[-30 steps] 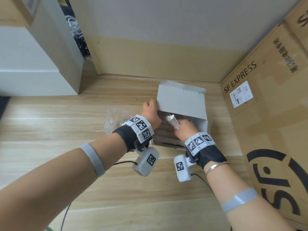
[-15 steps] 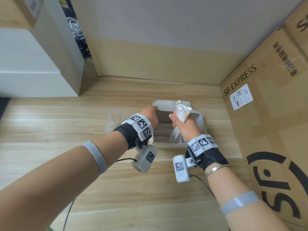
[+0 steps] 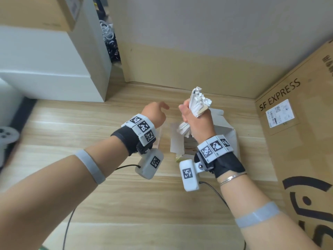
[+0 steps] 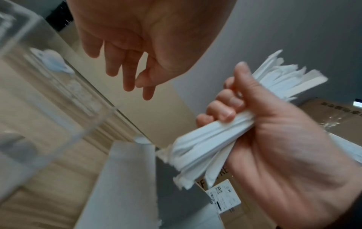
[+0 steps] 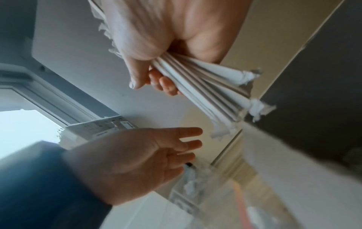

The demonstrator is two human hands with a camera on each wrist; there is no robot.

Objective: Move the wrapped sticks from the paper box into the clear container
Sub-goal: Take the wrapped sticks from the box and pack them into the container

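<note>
**Fistful of wrapped sticks lifted clear of paper box**

A bundle of thin white paper-wrapped sticks (image 3: 197, 107) stands upright in the person's right hand (image 3: 196, 121), fingers and thumb curled tight round its middle, held above the open grey-white paper box (image 3: 223, 127) on the pale wooden tabletop (image 3: 126, 195). The left hand (image 3: 155, 114) hovers just beside it, fingers relaxed and holding nothing. The clear plastic container (image 4: 39, 93) sits left of the box, largely hidden behind the left wrist in the head view. The sticks look light and stiff, their twisted wrapper ends crumpled and flimsy; a loose bundle could fan out or shed strays, so a mid-length grasp seems soundest. A brown cardboard carton (image 3: 297, 141) at right reads "SF EXPRESS"; its white shipping label is too small to read.
</note>
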